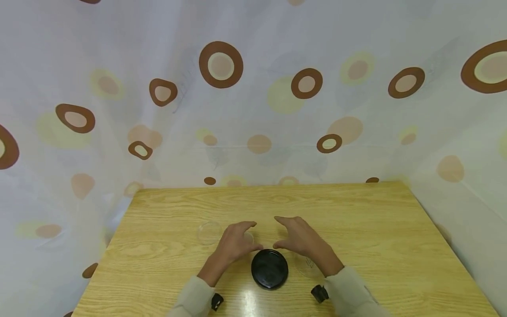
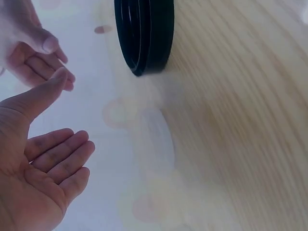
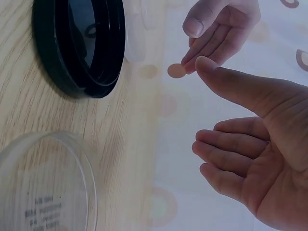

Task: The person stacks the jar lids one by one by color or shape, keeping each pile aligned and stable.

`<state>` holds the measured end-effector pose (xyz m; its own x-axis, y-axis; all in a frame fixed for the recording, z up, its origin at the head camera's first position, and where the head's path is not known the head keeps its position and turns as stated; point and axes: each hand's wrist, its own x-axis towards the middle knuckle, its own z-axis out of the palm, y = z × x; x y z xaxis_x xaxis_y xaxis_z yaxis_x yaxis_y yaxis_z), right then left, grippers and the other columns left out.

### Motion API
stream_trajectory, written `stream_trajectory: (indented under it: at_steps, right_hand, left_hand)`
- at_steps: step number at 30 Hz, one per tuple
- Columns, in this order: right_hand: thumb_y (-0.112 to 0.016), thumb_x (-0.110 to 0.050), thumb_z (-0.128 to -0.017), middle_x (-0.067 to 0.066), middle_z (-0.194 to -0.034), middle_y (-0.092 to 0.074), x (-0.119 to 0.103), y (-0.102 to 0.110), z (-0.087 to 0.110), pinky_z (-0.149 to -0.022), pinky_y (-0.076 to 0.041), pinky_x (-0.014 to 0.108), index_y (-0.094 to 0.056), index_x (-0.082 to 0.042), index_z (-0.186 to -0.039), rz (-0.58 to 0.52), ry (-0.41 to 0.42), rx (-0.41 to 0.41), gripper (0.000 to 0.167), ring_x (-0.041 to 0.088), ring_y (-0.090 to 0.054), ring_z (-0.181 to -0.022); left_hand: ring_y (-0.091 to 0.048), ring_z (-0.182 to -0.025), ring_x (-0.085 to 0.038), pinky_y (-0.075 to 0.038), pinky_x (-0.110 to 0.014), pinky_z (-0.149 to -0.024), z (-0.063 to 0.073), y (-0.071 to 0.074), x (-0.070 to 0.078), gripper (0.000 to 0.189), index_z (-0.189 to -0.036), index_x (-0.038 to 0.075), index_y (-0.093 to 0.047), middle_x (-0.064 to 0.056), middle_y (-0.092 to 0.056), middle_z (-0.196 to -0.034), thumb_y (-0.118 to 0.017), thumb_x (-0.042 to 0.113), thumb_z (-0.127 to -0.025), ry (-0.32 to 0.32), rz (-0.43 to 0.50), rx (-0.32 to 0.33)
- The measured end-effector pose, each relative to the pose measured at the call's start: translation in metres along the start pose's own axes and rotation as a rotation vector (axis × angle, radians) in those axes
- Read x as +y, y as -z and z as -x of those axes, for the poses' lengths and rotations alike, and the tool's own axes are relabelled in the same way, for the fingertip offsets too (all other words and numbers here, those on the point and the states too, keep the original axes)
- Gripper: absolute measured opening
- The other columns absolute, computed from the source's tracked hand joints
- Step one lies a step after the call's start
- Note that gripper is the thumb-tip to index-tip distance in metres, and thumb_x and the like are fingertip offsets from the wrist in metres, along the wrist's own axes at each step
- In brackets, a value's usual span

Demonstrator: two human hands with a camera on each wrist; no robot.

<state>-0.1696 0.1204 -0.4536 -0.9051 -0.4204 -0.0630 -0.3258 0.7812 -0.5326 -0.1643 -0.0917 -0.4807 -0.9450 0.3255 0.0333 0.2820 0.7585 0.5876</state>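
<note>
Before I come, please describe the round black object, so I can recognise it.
On the wooden table, find the gap between left hand and right hand. Slightly nearer the person lies the round object, glossy black, unlike the clear pieces nearby.

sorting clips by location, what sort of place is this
Probably a makeshift indoor tabletop workspace, though little of the room shows: a wood-grain table, a patterned sheet-like covering behind and beside it, and a round black dish on the tabletop.

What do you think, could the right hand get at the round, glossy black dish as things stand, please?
Probably yes: the right hand is empty and close to the round, glossy black dish, with nothing visible between them.
</note>
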Motion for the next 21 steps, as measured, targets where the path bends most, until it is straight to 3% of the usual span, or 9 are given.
stream_trajectory:
  at_steps: [9,21]
  right_hand:
    - [-0.079,-0.030,-0.076,0.019,-0.126,-0.061,-0.013,-0.009,-0.015,-0.092,-0.051,0.046,-0.048,0.000,-0.137,0.001,0.048,-0.013,0.074,0.033,-0.062,-0.110]
    - [-0.080,-0.031,-0.075,0.018,-0.127,-0.061,-0.032,-0.011,-0.032,-0.094,-0.051,0.046,-0.048,0.000,-0.137,0.046,0.077,-0.038,0.076,0.033,-0.061,-0.111]
  left_hand:
    - [-0.055,-0.121,-0.034,-0.048,-0.049,-0.097,0.005,0.016,-0.021,0.064,-0.129,0.007,-0.058,-0.012,-0.059,-0.131,-0.080,0.034,-0.076,-0.010,0.033,0.017]
    - [-0.053,-0.123,-0.036,-0.047,-0.052,-0.098,0.012,0.033,-0.041,0.064,-0.130,0.006,-0.057,-0.013,-0.058,-0.132,-0.080,0.030,-0.076,0.075,0.086,0.069]
